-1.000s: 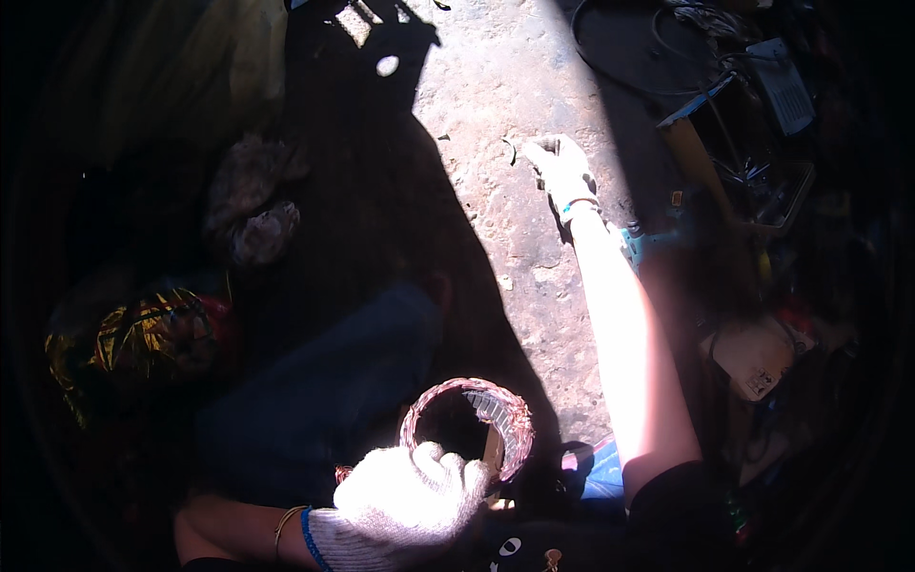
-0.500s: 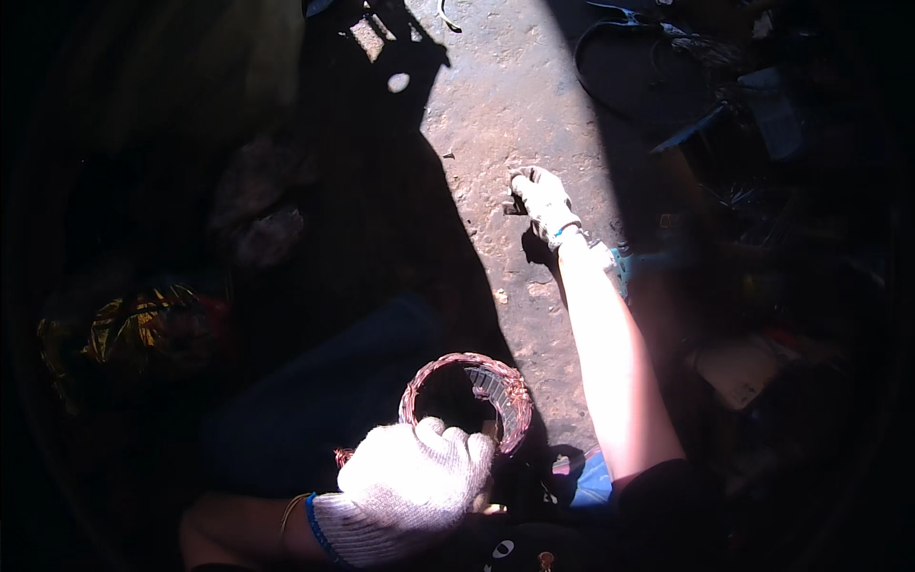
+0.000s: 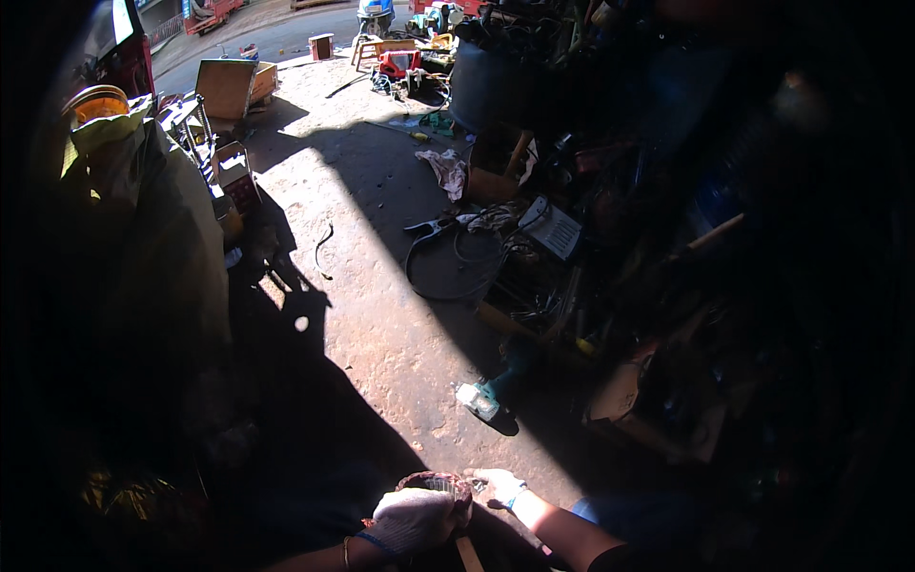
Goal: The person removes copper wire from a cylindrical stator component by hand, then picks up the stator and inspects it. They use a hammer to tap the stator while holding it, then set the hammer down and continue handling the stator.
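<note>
My left hand [image 3: 416,516], in a white knitted glove, is closed on the near rim of a motor stator [image 3: 440,478]. The stator is a ring with reddish copper windings and a slotted inner wall. My right hand [image 3: 498,487], also in a pale glove, is just right of the ring with fingers pinched together. Whatever they hold is too small to make out. A light wooden stick [image 3: 469,554] shows below the stator; its other end is hidden. On the floor ahead lies a teal power tool [image 3: 483,400], partly in sunlight.
A cable with a clamp [image 3: 431,229] coils on the floor at right. Beyond it are a cloth [image 3: 444,172] and a grey slotted cover [image 3: 551,229]. An open cardboard box [image 3: 615,393] stands nearer. A dark strip [image 3: 324,250] lies on the sunlit floor. Left, crates and a draped cover.
My right hand has come back from the sunlit floor to beside the stator. The view has tilted up, showing the doorway and street. My left hand keeps its grip on the stator.
</note>
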Action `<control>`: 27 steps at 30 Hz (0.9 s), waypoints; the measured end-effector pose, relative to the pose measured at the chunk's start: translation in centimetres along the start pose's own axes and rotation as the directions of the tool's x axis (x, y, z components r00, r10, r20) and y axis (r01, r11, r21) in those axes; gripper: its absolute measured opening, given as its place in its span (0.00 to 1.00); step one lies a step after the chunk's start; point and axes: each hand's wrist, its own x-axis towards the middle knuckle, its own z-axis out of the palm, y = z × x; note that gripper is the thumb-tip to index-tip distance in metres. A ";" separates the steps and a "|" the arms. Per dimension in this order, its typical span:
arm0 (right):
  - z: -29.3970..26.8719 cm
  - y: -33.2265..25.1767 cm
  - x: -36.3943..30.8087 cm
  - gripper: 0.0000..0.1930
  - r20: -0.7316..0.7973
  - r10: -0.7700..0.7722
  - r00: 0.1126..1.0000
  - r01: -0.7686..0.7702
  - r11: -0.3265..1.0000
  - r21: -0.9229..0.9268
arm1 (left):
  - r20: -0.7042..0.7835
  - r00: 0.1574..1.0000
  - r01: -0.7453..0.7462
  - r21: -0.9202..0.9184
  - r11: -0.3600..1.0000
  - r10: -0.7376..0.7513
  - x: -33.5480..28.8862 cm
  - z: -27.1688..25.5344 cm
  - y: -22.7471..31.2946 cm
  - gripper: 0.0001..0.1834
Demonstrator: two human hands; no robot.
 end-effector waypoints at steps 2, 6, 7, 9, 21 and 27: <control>1.5 -1.8 -1.2 0.13 -0.242 -0.001 0.970 0.023 0.996 0.090 | 0.153 0.984 0.096 -0.021 0.995 -0.091 1.0 -3.8 -0.3 0.16; 17.9 -21.3 -10.6 0.06 0.141 -0.403 0.904 0.375 0.908 0.187 | 0.219 0.930 0.354 -0.330 0.875 -0.294 2.4 -7.0 0.0 0.17; 23.1 -28.0 -15.3 0.10 0.327 -0.627 0.707 0.571 0.779 0.260 | 0.226 0.922 0.385 -0.430 0.817 -0.315 2.6 -6.6 0.1 0.17; 31.2 -38.9 -26.1 0.13 0.365 -0.807 0.464 0.776 0.569 0.272 | 0.062 0.966 0.260 -0.232 0.937 -0.252 1.9 -4.6 0.7 0.16; 9.4 -22.5 -36.8 0.15 0.365 -0.753 0.547 0.834 0.451 -0.319 | 0.015 0.988 -0.103 0.801 -0.589 -0.152 4.4 2.5 0.2 0.08; -15.0 -13.9 -43.5 0.17 -0.157 -0.948 0.277 0.809 0.318 -0.494 | -0.228 0.972 0.130 0.715 -0.687 -0.053 4.1 5.5 0.2 0.12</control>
